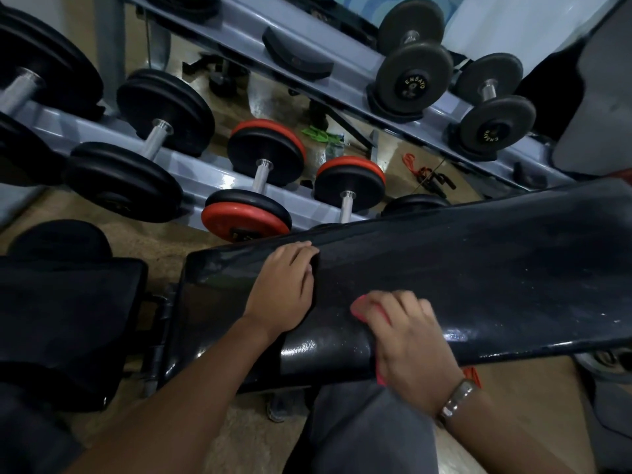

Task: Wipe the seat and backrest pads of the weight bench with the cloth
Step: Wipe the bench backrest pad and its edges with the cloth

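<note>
The long black backrest pad (pixel 478 268) runs from the centre to the right edge, glossy and speckled. The black seat pad (pixel 65 313) lies to its left across a gap with a hinge. My left hand (pixel 284 289) rests flat on the backrest's left part, fingers curled over its far edge. My right hand (pixel 407 340) presses a pink-red cloth (pixel 367 311) onto the backrest's near edge; most of the cloth is hidden under the palm, with a bit showing below the edge.
A grey dumbbell rack (pixel 212 172) stands just beyond the bench with black and red-rimmed dumbbells (pixel 260 179). A second tier holds grey dumbbells (pixel 413 70). My grey-trousered knee (pixel 369 429) is under the backrest. Tan floor shows below.
</note>
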Tool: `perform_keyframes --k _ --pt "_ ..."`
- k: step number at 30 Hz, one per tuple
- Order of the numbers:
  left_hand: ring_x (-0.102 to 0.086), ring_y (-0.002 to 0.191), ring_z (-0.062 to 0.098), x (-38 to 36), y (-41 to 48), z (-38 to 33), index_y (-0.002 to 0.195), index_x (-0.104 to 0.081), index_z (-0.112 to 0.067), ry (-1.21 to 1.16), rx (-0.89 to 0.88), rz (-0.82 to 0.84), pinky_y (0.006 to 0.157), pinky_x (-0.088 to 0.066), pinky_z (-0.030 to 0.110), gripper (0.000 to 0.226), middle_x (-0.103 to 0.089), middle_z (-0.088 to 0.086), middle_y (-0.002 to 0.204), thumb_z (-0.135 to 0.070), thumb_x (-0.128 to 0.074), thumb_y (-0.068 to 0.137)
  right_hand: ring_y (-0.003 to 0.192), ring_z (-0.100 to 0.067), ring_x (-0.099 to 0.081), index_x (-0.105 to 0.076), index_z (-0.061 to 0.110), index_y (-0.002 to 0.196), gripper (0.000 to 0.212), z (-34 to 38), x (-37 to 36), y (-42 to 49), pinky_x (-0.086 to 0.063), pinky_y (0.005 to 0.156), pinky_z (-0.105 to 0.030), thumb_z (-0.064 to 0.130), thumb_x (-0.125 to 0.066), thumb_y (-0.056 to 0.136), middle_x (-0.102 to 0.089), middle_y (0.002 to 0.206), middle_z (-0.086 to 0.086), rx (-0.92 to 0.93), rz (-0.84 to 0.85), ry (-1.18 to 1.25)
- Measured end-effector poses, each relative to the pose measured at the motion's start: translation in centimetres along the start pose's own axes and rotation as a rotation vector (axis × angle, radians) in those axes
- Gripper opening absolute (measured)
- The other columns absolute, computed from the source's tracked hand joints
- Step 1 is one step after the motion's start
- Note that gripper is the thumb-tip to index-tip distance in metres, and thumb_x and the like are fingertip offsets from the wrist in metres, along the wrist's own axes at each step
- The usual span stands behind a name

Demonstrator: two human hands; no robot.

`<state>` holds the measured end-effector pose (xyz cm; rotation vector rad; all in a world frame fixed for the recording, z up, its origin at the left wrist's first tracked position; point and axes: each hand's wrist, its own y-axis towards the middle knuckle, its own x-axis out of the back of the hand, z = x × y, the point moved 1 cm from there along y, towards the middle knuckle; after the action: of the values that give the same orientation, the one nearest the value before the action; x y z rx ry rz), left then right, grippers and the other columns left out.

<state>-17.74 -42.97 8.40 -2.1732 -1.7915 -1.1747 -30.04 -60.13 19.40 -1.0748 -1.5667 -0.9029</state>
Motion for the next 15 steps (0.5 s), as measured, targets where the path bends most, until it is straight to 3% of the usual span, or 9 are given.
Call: perform_keyframes --k 4,9,12,15 --pt "-0.049 0.132 0.023 0.0 0.1 0.0 0.132 -0.059 -0.011 -0.009 0.008 0.0 0.114 -0.036 0.037 0.037 -0.059 0.006 0.14 -0.013 -0.047 0.097 0.1 -0.023 -0.055 -0.059 0.027 0.126 0.056 0.6 -0.3 -1.5 -0.038 0.079 -0.036 0.025 -0.057 0.07 -0.06 0.128 0.006 0.236 0.067 -0.005" --pt "-0.051 0.13 0.025 -0.1 0.1 0.1 0.131 -0.06 -0.009 -0.002 -0.004 -0.005 0.112 -0.039 0.041 0.037 -0.059 0.008 0.138 -0.013 -0.046 0.097 0.096 -0.026 -0.053 -0.061 0.024 0.124 0.059 0.5 0.0 0.0 -0.037 0.076 -0.038 0.024 -0.06 0.065 -0.059 0.126 0.003 0.004 0.026 -0.025" --pt "-0.051 0.13 0.025 -0.1 0.0 0.1 0.131 -0.06 -0.01 -0.011 0.006 -0.003 0.112 -0.039 0.04 0.037 -0.059 0.008 0.138 -0.014 -0.046 0.097 0.099 -0.025 -0.053 -0.056 0.024 0.13 0.066 2.6 -1.6 -1.6 -0.037 0.08 -0.037 0.026 -0.061 0.064 -0.06 0.128 0.004 0.146 0.042 -0.015" --pt "-0.05 0.131 0.024 -0.1 0.0 0.1 0.132 -0.06 -0.012 -0.012 0.008 -0.002 0.113 -0.038 0.04 0.037 -0.059 0.007 0.139 -0.015 -0.045 0.097 0.101 -0.024 -0.053 -0.057 0.027 0.129 0.059 1.4 -1.0 -2.0 -0.038 0.082 -0.036 0.027 -0.054 0.07 -0.06 0.129 0.006 0.256 0.07 -0.04"
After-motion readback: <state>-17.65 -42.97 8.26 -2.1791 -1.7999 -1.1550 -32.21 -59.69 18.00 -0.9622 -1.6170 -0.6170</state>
